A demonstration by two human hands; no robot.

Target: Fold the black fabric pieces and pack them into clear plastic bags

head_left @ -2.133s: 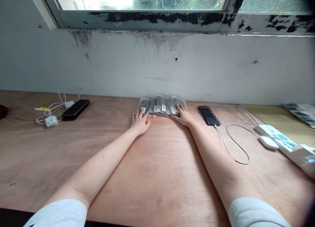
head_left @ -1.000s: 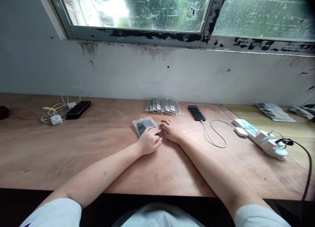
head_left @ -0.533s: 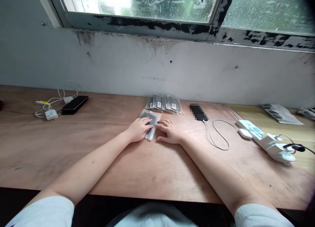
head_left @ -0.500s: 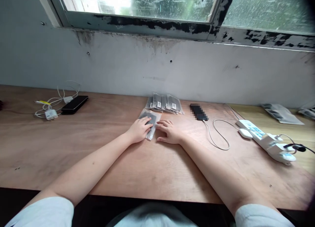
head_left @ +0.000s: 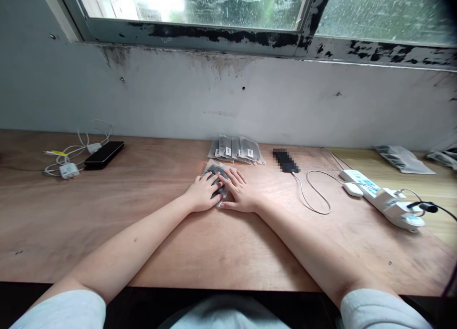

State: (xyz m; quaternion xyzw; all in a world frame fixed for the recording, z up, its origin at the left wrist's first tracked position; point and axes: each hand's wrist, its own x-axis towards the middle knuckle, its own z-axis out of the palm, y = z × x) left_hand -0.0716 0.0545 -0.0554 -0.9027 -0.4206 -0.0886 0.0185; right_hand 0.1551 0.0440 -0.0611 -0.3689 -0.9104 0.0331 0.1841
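Big picture first: a long plywood desk runs along a stained white wall, under a window with speckled glass and black paint flaking off its frame. At the far right the desk meets a paler wooden board, with a couple of flat grey packets lying on it.

Right of the hands there's a white power strip with a white cable looping over to a phone with a pixelated screen. A small white oval gadget sits just against the strip. Well off to the left of the hands are a black phone and a white charger in a tangle of thin white wires.

Straight ahead of the hands, near the wall, is a neat overlapping row of labelled plastic bags, each with something dark inside.

Now the grip, which is pretty narrow: the left hand and right hand have come together, palms down and cupped over one clear plastic bag lying on the desk. The left fingers lie across the dark item inside, and the right fingers press in from the other side — they almost meet. The bag sits between the hands, just in front of the row.
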